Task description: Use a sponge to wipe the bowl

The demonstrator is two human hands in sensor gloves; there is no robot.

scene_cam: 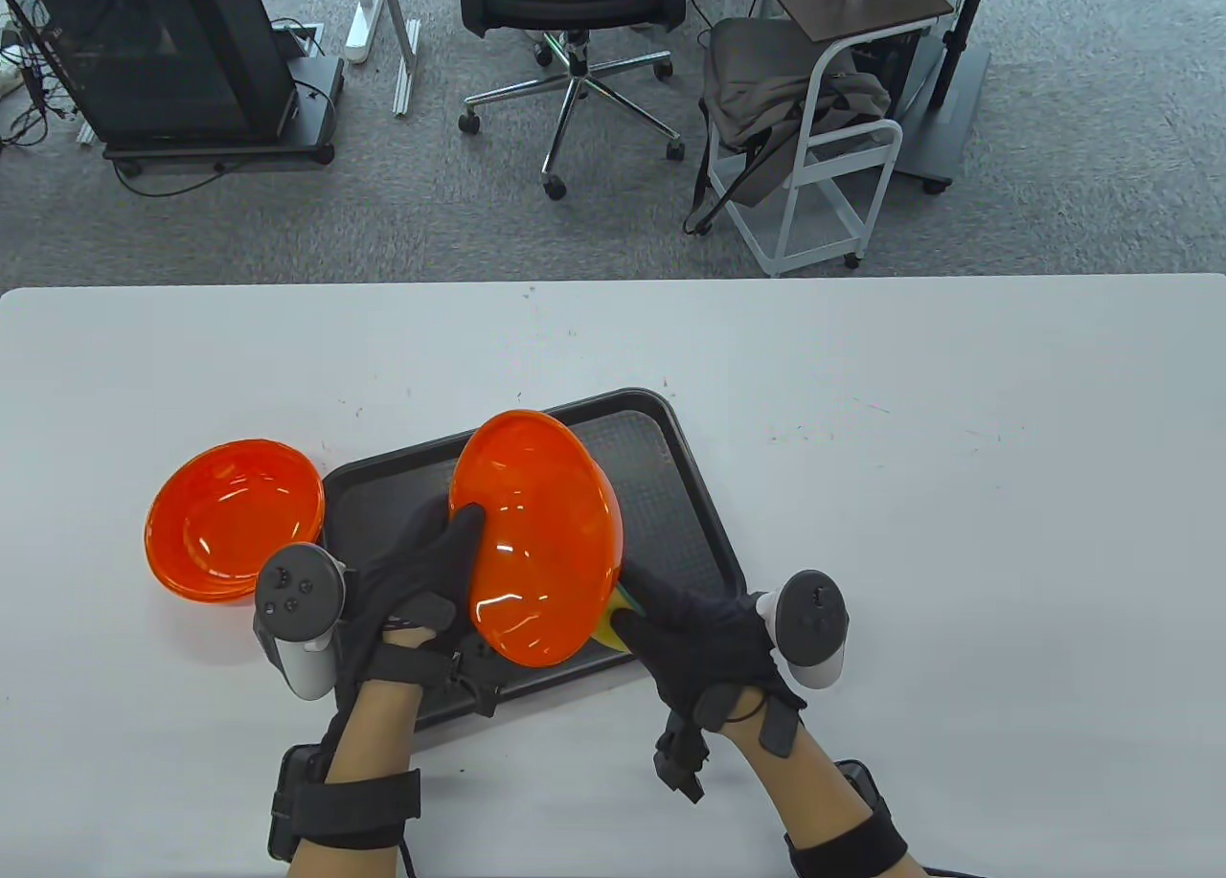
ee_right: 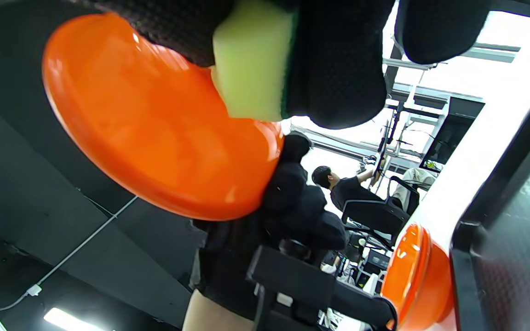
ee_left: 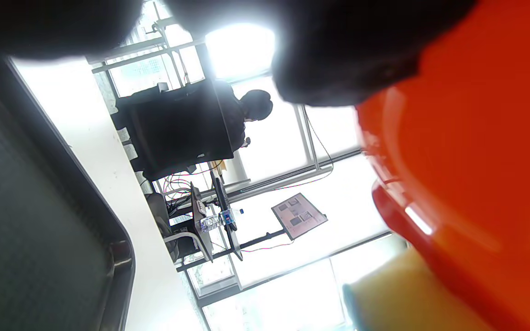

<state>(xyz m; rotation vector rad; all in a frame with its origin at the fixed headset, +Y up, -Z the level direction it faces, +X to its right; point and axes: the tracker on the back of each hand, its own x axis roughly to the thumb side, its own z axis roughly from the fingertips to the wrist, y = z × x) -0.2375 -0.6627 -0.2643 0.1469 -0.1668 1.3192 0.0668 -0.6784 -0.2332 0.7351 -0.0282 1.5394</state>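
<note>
An orange bowl (scene_cam: 536,533) is held tilted on edge above the black tray (scene_cam: 670,495), its inside facing the table view camera. My left hand (scene_cam: 421,581) grips its near-left rim, thumb inside. My right hand (scene_cam: 699,639) holds a yellow-green sponge (scene_cam: 613,619) against the bowl's lower right outside. In the right wrist view the sponge (ee_right: 251,59) is pinched between gloved fingers (ee_right: 334,64) and touches the bowl (ee_right: 154,124). The left wrist view shows the bowl (ee_left: 476,161) close up with the sponge (ee_left: 407,294) below it.
A stack of orange bowls (scene_cam: 235,519) sits on the white table (scene_cam: 958,495) left of the tray, also seen in the right wrist view (ee_right: 412,276). A chair, cart and cabinet stand on the floor beyond the far table edge.
</note>
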